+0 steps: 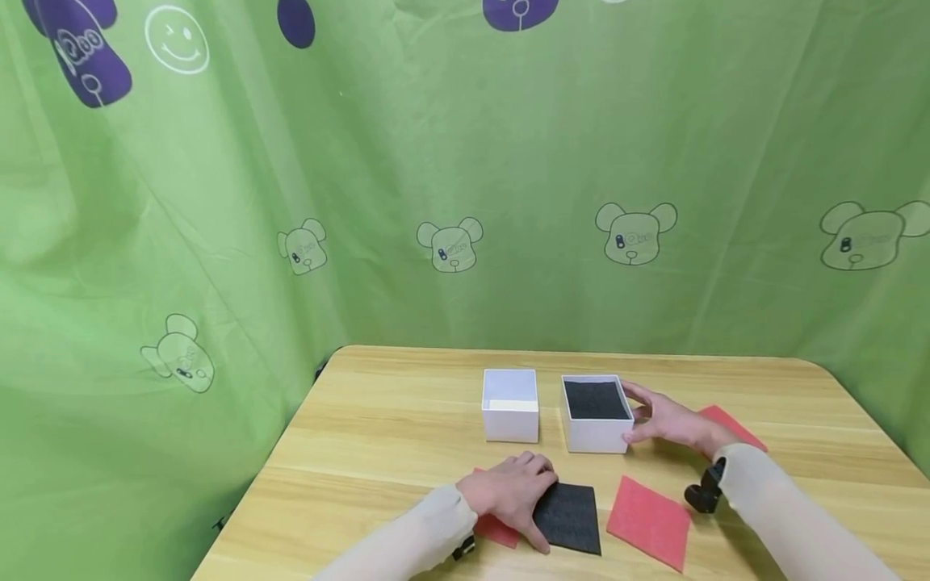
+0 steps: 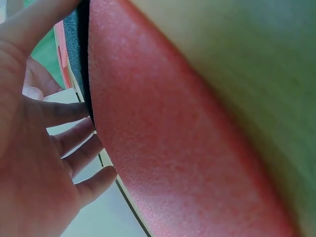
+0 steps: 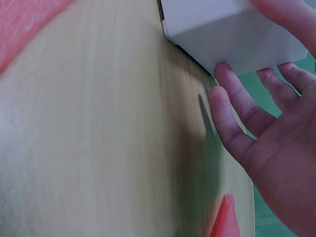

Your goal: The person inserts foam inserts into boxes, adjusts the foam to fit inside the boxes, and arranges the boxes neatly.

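My left hand (image 1: 514, 491) lies low over the table, fingers spread at the left side of a black foam sheet (image 1: 570, 518). Thumb and fingertips stand near opposite edges of that sheet. Partly under this hand is a red foam sheet (image 2: 163, 118), which fills much of the left wrist view. With my right hand (image 1: 664, 420) I hold a white box (image 1: 597, 436) by its right side, thumb toward the front and fingers along the back edge. Inside that upright box sits black foam (image 1: 599, 399). The fingertips rest against its wall (image 3: 222, 44) in the right wrist view.
A second white box (image 1: 511, 426), open at the top, stands left of the held one. One red foam sheet (image 1: 650, 523) lies at the front right, another red sheet (image 1: 734, 428) beyond the right wrist. A green curtain (image 1: 538, 298) hangs behind the wooden table (image 1: 385, 420).
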{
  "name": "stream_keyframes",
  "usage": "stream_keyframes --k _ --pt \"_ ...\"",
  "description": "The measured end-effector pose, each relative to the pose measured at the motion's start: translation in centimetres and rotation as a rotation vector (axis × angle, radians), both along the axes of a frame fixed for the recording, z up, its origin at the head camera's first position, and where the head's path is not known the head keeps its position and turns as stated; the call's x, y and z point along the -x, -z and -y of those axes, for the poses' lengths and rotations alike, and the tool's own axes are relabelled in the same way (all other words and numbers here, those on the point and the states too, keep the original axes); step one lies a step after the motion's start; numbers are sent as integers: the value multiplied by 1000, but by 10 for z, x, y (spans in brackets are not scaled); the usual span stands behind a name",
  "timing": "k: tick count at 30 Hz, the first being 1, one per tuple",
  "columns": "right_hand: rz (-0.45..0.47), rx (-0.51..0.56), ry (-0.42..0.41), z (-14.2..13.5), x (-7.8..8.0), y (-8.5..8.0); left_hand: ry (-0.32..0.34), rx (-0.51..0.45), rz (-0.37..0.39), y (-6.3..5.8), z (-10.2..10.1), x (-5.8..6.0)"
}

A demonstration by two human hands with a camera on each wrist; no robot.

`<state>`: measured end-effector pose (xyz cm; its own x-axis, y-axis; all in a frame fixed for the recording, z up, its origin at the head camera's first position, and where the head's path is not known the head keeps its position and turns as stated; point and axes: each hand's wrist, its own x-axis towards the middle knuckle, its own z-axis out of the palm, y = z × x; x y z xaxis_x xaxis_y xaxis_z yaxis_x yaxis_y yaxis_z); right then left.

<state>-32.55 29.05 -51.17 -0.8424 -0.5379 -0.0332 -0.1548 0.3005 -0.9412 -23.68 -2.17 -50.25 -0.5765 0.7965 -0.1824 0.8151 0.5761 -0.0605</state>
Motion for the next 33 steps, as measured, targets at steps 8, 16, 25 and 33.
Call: stream_keyframes --k 8,16,25,33 --pt "-3 -6 -1 -1 2 1 11 10 -13 -1 -2 0" --pt "7 16 -4 -2 2 4 1 26 -44 -1 -7 -3" --pt "5 13 -2 -1 3 5 5 51 -88 3 -11 -3" --pt "-6 1 3 -1 5 6 3 41 -67 6 -11 0"
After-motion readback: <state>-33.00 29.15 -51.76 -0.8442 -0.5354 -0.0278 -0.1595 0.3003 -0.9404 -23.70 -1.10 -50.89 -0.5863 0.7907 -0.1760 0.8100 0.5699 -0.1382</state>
